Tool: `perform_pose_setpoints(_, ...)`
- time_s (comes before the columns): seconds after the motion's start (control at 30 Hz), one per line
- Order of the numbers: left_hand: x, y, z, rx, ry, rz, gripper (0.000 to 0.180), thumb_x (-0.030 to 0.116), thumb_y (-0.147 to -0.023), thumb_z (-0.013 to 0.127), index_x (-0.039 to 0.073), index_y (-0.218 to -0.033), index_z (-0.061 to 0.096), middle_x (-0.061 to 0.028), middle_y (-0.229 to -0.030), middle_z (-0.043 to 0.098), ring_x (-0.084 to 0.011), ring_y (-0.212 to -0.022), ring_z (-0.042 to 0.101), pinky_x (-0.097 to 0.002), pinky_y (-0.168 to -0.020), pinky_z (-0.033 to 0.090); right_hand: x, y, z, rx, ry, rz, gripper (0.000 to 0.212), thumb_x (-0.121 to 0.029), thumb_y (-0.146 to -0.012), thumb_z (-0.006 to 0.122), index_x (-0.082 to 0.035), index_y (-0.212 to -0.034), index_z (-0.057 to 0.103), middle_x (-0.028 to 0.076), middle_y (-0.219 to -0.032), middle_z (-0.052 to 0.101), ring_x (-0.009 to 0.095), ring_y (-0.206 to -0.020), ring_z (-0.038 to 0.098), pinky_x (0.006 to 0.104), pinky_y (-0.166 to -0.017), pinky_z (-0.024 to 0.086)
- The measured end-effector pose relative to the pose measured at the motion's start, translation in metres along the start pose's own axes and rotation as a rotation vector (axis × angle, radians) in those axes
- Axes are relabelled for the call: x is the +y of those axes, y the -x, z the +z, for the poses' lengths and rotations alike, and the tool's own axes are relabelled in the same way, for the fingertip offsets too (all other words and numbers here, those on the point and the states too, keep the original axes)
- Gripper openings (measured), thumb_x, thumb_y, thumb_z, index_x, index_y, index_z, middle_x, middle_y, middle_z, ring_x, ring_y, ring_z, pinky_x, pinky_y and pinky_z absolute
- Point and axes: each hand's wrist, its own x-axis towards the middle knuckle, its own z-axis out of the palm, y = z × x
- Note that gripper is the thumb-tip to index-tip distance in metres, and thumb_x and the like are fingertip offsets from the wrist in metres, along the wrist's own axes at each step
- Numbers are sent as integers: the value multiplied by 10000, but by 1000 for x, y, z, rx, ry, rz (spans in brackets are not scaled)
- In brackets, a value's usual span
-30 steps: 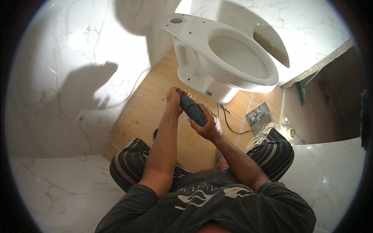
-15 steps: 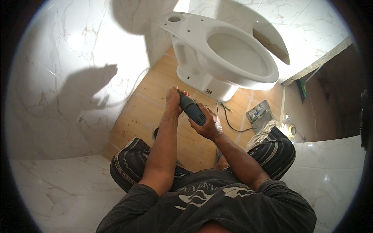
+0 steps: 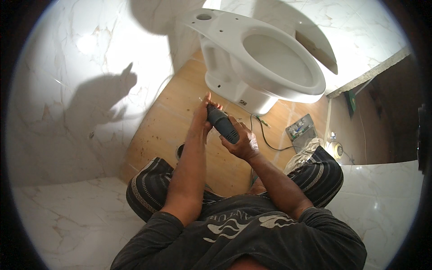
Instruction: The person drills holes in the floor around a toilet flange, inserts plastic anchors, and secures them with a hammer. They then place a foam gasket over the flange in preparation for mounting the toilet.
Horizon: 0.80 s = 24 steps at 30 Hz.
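On our far left we have the wall (image 3: 58,67), glossy white with brown veining, lit hard in one patch and carrying a dark shadow (image 3: 101,96). Then comes the floor (image 3: 157,121), wood-coloured tiles with pale joints, specked with dirt on this side, and our dark patterned trousers (image 3: 146,186) bent at the knee. A dark round shape (image 3: 180,151) peeks out beside our forearm; we can't tell what it is. Into the middle: our left hand (image 3: 207,111) has its fingers curled around the front end of the grey power tool (image 3: 223,127), which sits over the tiles, near the toilet's base, and our right hand (image 3: 243,143) is wrapped around its vented rear. Just beyond stands the white toilet (image 3: 252,76), upright, its bowl uncovered. A dark cord (image 3: 266,146) loops over the tiles, and there's an open case (image 3: 300,128) of small items, pale cloth (image 3: 308,153) beside it, and finally a dark opening (image 3: 380,117) with a rough edge.
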Motion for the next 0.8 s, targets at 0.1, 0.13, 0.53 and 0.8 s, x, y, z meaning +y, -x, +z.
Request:
perform_pose_setpoints(0.1, -6, 5, -2, -152, 112, -48, 286, 235, -919, 781, 36, -907, 576, -111, -799, 646, -293, -797, 687, -426, -836, 622, 7, 1, 4, 34, -19, -21, 778, -284, -791, 827, -2, -1445, 515, 212, -1053, 692, 329, -893, 723, 413, -795, 590)
perform_pose_setpoints(0.13, -5, 5, -6, -201, 130, -36, 283, 226, -902, 797, 33, -898, 590, -121, -822, 658, -307, -840, 700, -430, -868, 622, 4, 0, 7, 46, -31, -35, 775, -280, -789, 829, 3, -1441, 520, 208, -1047, 693, 323, -881, 723, 408, -788, 588)
perform_pose_setpoints(0.53, -8, 15, -9, -162, 246, -163, 225, 181, -857, 803, 49, -852, 621, -162, -930, 698, -332, -906, 697, -492, -838, 603, 13, -3, 9, -1, -92, -22, 798, -325, -787, 827, -45, -1460, 504, 249, -1032, 675, 370, -895, 718, 454, -803, 591)
perform_pose_setpoints(0.8, -10, -1, -23, -193, 192, -203, 248, 202, -876, 767, 60, -753, 605, -148, -751, 647, -323, -768, 675, -480, -775, 585, 10, -3, 10, -52, -92, -14, 821, -309, -787, 829, -58, -1488, 484, 248, -1084, 671, 363, -955, 708, 449, -829, 583)
